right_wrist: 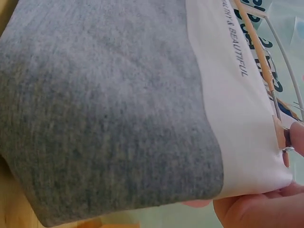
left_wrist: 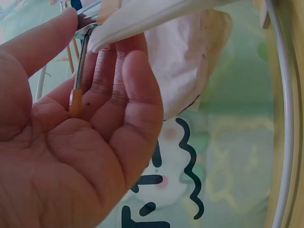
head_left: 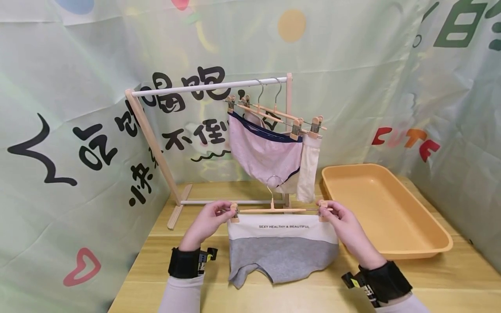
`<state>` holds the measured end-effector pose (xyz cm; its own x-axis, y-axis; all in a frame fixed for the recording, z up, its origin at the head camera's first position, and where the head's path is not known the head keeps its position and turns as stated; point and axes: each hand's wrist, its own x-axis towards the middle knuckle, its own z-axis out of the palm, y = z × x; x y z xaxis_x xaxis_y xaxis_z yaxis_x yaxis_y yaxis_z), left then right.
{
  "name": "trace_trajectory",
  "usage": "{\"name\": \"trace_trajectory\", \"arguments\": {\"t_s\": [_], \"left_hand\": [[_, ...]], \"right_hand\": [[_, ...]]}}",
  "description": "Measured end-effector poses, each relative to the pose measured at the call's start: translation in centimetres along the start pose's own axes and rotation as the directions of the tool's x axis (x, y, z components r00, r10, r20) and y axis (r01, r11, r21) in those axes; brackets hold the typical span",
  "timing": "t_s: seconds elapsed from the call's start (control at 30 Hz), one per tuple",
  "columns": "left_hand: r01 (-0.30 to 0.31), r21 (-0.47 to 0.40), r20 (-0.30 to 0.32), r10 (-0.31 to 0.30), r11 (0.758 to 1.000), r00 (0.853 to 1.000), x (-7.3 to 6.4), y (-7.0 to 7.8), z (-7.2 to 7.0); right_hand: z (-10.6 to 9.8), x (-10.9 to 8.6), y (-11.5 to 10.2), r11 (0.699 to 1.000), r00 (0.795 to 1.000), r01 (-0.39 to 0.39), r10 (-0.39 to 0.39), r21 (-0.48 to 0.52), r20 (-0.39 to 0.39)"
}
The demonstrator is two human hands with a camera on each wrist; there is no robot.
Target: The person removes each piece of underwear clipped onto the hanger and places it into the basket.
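Grey underpants (head_left: 282, 258) with a white lettered waistband hang from a clip hanger (head_left: 272, 210) just above the table. At the hanger's left end my left hand (head_left: 207, 222) grips the clip (head_left: 234, 213) between thumb and fingers; in the left wrist view the hanger's rod end (left_wrist: 76, 102) points into the palm. My right hand (head_left: 346, 221) pinches the clip (head_left: 323, 211) at the other end. The right wrist view shows the waistband (right_wrist: 242, 109) held in that clip, with fingers (right_wrist: 266, 209) behind the fabric's corner.
Behind stands a drying rack (head_left: 211, 87) with a white bar. Pink underpants (head_left: 266, 150) with navy trim and a cream garment (head_left: 308, 167) hang on two more clip hangers near its right end. An orange tray (head_left: 385, 208) sits on the wooden table (head_left: 450, 282) at right.
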<state>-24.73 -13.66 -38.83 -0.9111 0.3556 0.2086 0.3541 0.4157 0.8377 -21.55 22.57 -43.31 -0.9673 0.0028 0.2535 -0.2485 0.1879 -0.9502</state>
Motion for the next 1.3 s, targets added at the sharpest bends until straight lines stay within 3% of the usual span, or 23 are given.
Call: {"name": "trace_trajectory", "arguments": {"t_s": [0.13,0.23,0.4,0.73,1.07,1.2,1.3], "left_hand": [[0.000,0.016,0.000,0.000,1.000,1.000,0.5,-2.3,0.1],[0.027,0.015,-0.003,-0.027,1.000,1.000,0.6,-2.8,0.2],[0.030,0.035,-0.010,-0.030,0.999,1.000,0.4,-2.8,0.5],[0.094,0.082,-0.028,-0.092,0.992,0.995,0.6,-2.9,1.3],[0.096,0.135,-0.049,-0.090,0.986,0.995,0.9,-2.9,1.7],[0.085,0.141,-0.096,-0.072,0.986,0.993,1.0,-2.5,1.9],[0.050,0.174,-0.176,-0.018,0.983,0.984,1.0,-1.8,2.2]], "right_hand": [[0.1,0.0,0.2,1.000,1.000,0.010,-0.010,-0.006,0.009],[0.2,0.0,0.4,1.000,1.000,0.013,-0.013,-0.012,0.014],[0.2,0.0,0.4,0.999,1.000,0.011,-0.011,-0.040,0.006],[0.0,0.0,0.5,0.994,0.999,0.018,-0.021,-0.110,-0.033],[0.0,0.0,0.8,0.992,0.998,0.033,-0.040,-0.125,-0.051],[0.1,0.0,0.8,0.992,0.998,0.034,-0.042,-0.125,-0.056],[0.1,0.0,0.7,0.991,0.997,0.032,-0.041,-0.133,-0.061]]}}
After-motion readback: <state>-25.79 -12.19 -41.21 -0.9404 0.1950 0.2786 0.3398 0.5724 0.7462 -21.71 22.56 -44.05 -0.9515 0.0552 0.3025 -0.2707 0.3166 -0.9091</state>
